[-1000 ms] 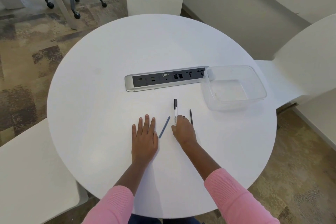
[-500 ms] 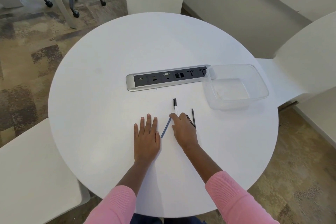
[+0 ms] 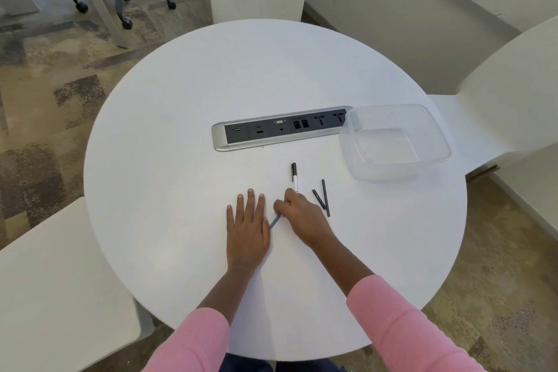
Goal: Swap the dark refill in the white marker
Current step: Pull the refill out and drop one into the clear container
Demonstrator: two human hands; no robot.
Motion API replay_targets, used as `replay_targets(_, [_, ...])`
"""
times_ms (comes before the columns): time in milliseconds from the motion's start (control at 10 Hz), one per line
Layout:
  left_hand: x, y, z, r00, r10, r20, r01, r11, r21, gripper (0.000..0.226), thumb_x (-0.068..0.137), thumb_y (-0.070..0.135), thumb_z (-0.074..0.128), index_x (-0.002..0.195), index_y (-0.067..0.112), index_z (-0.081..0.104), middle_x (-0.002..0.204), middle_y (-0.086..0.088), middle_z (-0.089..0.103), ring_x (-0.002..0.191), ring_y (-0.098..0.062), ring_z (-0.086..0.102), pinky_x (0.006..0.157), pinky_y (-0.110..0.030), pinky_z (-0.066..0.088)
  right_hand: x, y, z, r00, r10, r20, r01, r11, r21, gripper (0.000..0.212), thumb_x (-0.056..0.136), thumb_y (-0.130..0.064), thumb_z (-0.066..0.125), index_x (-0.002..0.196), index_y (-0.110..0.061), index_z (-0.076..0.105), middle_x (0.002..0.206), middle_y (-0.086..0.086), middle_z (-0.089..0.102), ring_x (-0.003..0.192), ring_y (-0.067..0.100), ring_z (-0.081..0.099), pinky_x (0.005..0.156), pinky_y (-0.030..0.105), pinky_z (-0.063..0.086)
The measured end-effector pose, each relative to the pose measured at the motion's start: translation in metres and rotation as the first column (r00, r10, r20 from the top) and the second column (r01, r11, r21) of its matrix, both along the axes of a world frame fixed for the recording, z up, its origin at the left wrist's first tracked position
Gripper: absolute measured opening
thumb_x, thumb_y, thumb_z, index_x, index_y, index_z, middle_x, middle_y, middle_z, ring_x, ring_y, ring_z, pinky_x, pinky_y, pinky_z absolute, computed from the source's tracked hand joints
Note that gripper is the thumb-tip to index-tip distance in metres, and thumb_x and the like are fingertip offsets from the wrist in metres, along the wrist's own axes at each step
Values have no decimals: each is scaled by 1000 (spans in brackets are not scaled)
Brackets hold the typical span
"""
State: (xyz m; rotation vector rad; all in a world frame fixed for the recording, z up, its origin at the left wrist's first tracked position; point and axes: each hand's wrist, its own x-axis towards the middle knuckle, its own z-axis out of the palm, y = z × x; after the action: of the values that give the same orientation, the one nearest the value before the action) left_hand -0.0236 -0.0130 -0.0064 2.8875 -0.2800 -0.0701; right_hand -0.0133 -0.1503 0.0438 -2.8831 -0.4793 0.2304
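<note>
Since a second ago, the right hand (image 3: 302,216) has slid left, off the white marker (image 3: 294,180) and onto the gray-blue refill (image 3: 275,221). Its grip is pinched narrow around the top of that refill, which lies on the counter (image 3: 169,160) between both hands. Flat beside it, the left hand (image 3: 247,228) has fingers spread, holding nothing. Its cap on, the marker lies just past the right hand. Two dark refills (image 3: 322,198) lie to its right. I think the swap has barely begun.
</note>
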Motion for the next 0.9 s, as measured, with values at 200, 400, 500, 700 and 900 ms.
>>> replay_targets(200, [0, -1, 0, 1000, 6, -1, -6, 1000, -3, 52, 85, 24, 32, 129, 9, 54, 137, -14, 52, 124, -34, 51, 104, -45, 21, 4, -9, 15, 997, -75, 23, 73, 996, 47, 13, 88, -7, 42, 97, -7, 51, 99, 14, 49, 86, 31, 50, 54, 37, 41])
replay_targets(400, [0, -1, -2, 1000, 11, 11, -11, 1000, -8, 53, 84, 23, 32, 130, 9, 53, 138, -14, 51, 124, -35, 51, 104, -45, 20, 15, -53, 49, 952, -304, 23, 290, 925, 246, 12, 89, -14, 42, 96, -17, 52, 101, 4, 48, 88, 21, 47, 68, 28, 35])
replay_targets(500, [0, -2, -2, 1000, 16, 12, -16, 1000, 2, 53, 84, 23, 32, 131, 9, 53, 138, -14, 51, 124, -35, 50, 104, -45, 20, 26, -88, 61, 906, -396, 150, 359, 906, 222, 12, 91, -11, 46, 99, -13, 55, 101, 10, 49, 89, 28, 52, 64, 30, 35])
replay_targets(700, [-1, -3, -1, 999, 25, 20, -25, 1000, 13, 52, 84, 23, 32, 130, 9, 53, 138, -14, 51, 124, -34, 51, 104, -45, 21, 44, -153, 73, 834, -491, 251, 469, 871, 145, 11, 91, -6, 47, 97, -6, 56, 99, 17, 49, 91, 34, 51, 58, 33, 36])
replay_targets(900, [-2, -4, -5, 999, 48, 18, -48, 999, 10, 53, 86, 24, 30, 132, 11, 52, 140, -13, 49, 127, -33, 48, 103, -49, 32, 62, -194, 66, 833, -535, 144, 539, 842, 13, 15, 90, 0, 45, 97, -1, 58, 105, 22, 50, 99, 39, 48, 62, 36, 37])
